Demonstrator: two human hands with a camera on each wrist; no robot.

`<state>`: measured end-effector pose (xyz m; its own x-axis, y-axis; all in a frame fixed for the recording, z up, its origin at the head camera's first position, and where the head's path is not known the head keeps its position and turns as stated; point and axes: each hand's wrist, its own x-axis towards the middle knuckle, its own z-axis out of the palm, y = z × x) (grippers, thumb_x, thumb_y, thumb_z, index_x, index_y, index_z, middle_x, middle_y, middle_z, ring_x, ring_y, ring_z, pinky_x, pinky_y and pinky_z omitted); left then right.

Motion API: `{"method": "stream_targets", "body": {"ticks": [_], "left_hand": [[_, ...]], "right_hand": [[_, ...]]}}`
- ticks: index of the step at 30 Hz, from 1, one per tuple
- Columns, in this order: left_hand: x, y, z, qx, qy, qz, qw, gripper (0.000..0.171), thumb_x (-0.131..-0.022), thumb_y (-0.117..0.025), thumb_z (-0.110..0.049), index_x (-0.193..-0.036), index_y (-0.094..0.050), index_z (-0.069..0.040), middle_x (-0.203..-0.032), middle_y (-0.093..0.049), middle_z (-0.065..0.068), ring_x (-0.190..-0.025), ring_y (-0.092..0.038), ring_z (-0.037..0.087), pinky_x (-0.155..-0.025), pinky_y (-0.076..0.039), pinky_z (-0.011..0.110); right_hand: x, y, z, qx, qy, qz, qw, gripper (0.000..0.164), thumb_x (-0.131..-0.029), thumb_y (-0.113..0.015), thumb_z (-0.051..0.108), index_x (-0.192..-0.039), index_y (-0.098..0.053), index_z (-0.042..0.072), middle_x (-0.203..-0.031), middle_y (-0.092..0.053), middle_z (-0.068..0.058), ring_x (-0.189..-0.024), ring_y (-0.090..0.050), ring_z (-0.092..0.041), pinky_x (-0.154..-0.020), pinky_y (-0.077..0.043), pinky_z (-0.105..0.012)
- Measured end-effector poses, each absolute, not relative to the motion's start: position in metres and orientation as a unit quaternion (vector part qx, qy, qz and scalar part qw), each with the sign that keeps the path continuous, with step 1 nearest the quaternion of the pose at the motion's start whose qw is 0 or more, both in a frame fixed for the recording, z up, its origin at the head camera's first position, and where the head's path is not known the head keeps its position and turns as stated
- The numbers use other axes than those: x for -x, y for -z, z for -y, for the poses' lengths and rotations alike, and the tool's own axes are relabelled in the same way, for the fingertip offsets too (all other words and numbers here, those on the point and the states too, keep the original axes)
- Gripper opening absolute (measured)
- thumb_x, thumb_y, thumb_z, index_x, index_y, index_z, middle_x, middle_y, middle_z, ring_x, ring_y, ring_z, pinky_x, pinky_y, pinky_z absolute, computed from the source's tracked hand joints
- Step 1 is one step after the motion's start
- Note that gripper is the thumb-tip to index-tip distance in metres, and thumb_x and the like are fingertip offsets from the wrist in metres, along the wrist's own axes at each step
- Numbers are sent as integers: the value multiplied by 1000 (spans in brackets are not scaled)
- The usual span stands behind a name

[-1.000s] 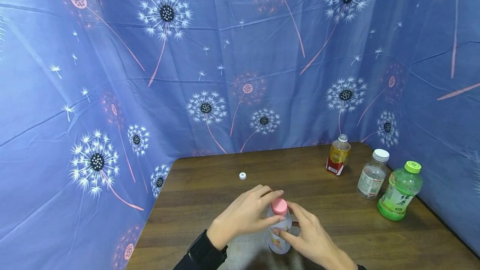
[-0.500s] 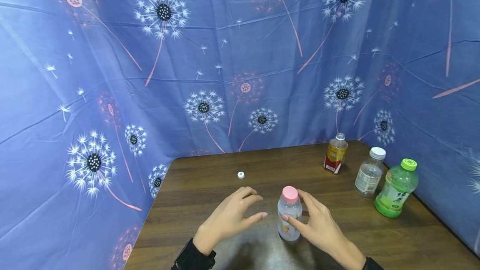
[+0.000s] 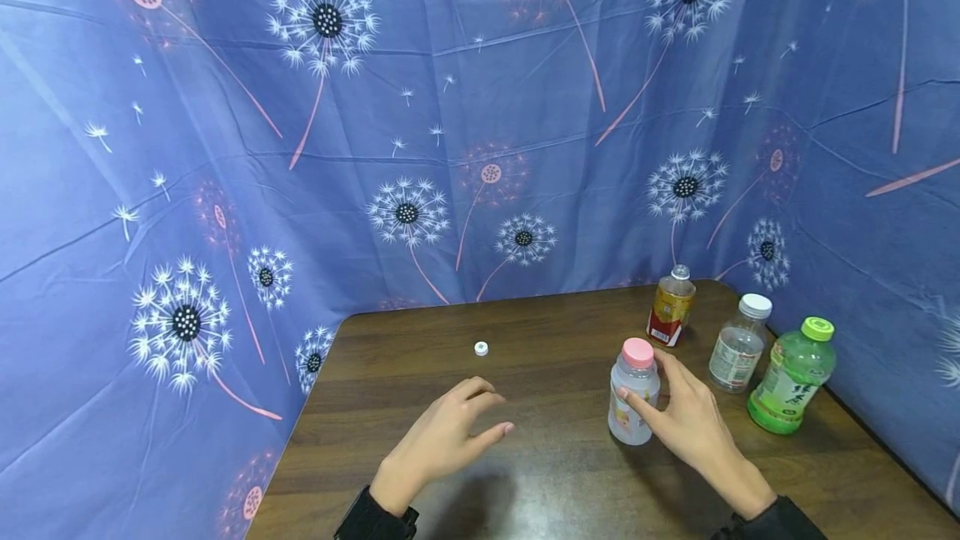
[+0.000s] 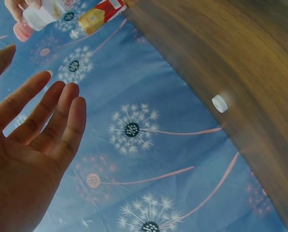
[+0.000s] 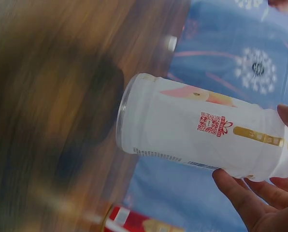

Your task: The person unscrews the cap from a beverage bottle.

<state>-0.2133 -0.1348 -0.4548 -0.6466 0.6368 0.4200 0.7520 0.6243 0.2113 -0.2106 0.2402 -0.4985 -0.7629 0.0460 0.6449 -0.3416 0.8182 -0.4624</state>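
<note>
One frosted white plastic bottle with a fruit print [image 5: 202, 128] is in the right hand [image 3: 693, 415], thumb and fingers gripping its upper body below the round pink cap [image 3: 638, 353]. I see it roughly upright, seemingly just clear of the brown wooden worktop [image 3: 555, 473]. The left hand [image 3: 442, 437] is well apart, fingers relaxed, holding nothing. I judge the bottle light, smooth and slightly squeezable; its fill I can't tell. I'd favour the stiffer shoulder and press gently, since the middle could dent.
</note>
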Motion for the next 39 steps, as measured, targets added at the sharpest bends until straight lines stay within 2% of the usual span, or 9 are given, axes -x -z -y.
{"method": "stream_targets", "body": {"ticks": [5,8,11,13,17,23,31,39], "left_hand": [[216,456,140,381,189,892,152,36,-105,-61,-46,-126,-72,-19,-121,-65,-6,-106,-64,7,-87,-57,26],[216,457,142,377,189,893,155,35,-105,-63,-44,-125,-72,-18,-122,-65,-7,-106,-65,7,-87,-58,26],[215,458,144,375,190,894,155,35,-105,-64,-43,-125,-73,-17,-122,-66,-6,-107,-65,7,-87,-58,27],[215,458,145,374,192,894,154,35,-105,-63,-43,-125,-73,-16,-123,-66,-6,-107,-65,8,-87,-58,27],[213,458,147,372,190,895,154,37,-105,-63,-45,-125,-73,-16,-124,-66,-6,-108,-65,8,-88,-58,27],[213,461,150,367,190,897,157,38,-105,-61,-47,-125,-73,-17,-125,-66,-6,-110,-65,8,-89,-59,28],[213,467,159,353,196,901,158,33,-104,-65,-41,-124,-73,-16,-122,-66,-6,-109,-65,9,-88,-59,29],[211,473,167,339,203,905,154,32,-104,-67,-39,-123,-74,-14,-122,-66,-5,-108,-65,9,-87,-59,29]], "right_hand": [[219,500,-264,-53,-282,889,356,79,-80,-92,32,-140,-54,-3,-110,-69,-25,-81,-67,-33,-58,-49,-37],[223,503,-277,-32,-282,890,357,79,-82,-90,33,-141,-53,-4,-113,-67,-29,-88,-68,-42,-63,-54,-51],[225,507,-290,-10,-287,889,356,80,-84,-88,34,-143,-50,-5,-118,-64,-33,-100,-66,-53,-72,-52,-67],[226,508,-298,3,-292,889,353,82,-85,-87,34,-145,-48,-6,-123,-62,-37,-106,-63,-59,-76,-49,-72],[228,509,-312,24,-295,887,354,84,-87,-86,34,-149,-44,-6,-127,-59,-39,-109,-58,-64,-79,-46,-76],[229,512,-329,39,-294,886,356,82,-92,-81,30,-153,-39,-6,-131,-54,-40,-115,-53,-65,-88,-42,-77],[227,513,-346,54,-290,884,362,76,-94,-78,28,-153,-40,-3,-126,-55,-37,-113,-54,-64,-85,-41,-77],[227,513,-357,69,-292,886,354,82,-96,-76,28,-162,-31,6,-131,-54,-38,-115,-52,-67,-85,-39,-80]]}}
